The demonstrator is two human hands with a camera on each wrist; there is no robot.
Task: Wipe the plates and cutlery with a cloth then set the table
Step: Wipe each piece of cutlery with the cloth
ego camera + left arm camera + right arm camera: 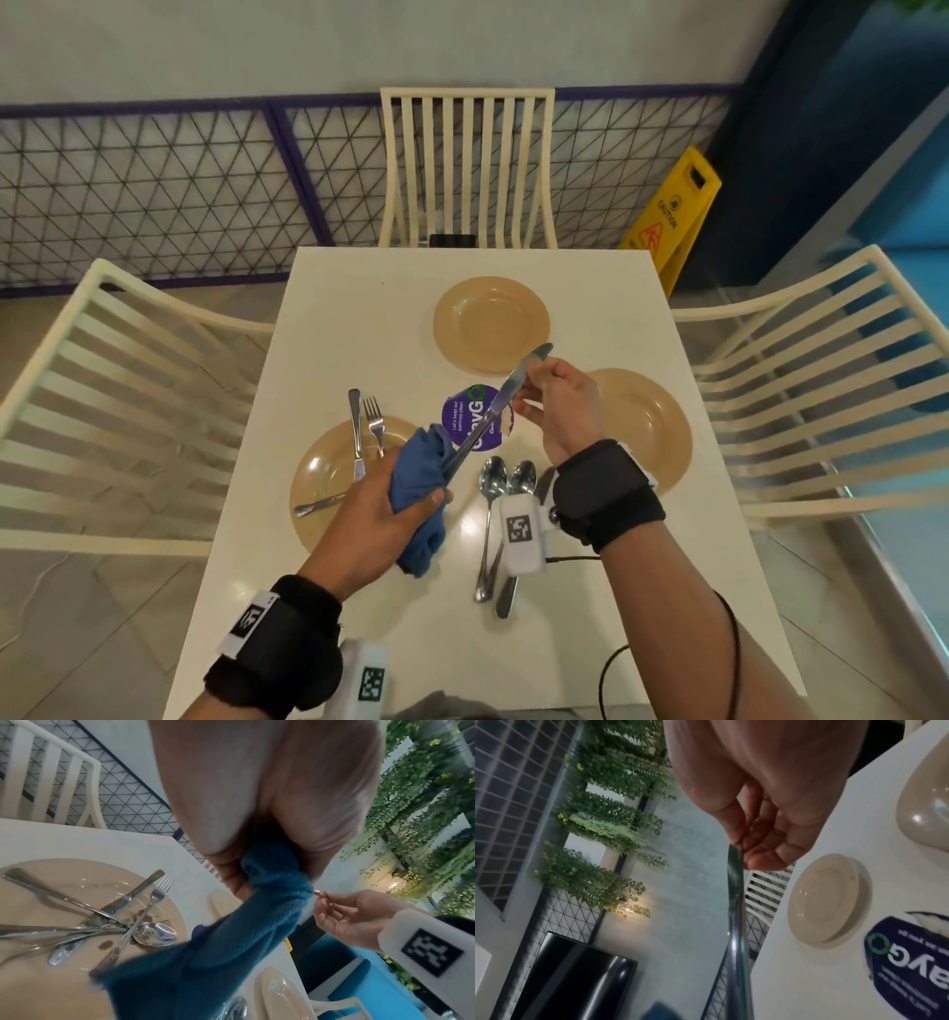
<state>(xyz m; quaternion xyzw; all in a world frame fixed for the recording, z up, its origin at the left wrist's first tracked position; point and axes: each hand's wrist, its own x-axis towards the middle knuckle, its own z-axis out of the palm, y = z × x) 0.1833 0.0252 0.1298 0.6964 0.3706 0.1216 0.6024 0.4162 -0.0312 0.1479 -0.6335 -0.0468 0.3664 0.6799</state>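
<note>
Above table [328, 318]: left hand [380, 509] clutches cloth [421, 493]; right hand [560, 406] pinches knife [493, 411].

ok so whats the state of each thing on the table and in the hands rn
knife: held in the air, right hand pinching one end
blue cloth: bunched in left hand, wrapped round the knife's other end
left plate: dirty, cutlery piled on it
far plate: empty
two spoons: lying on the table
</note>
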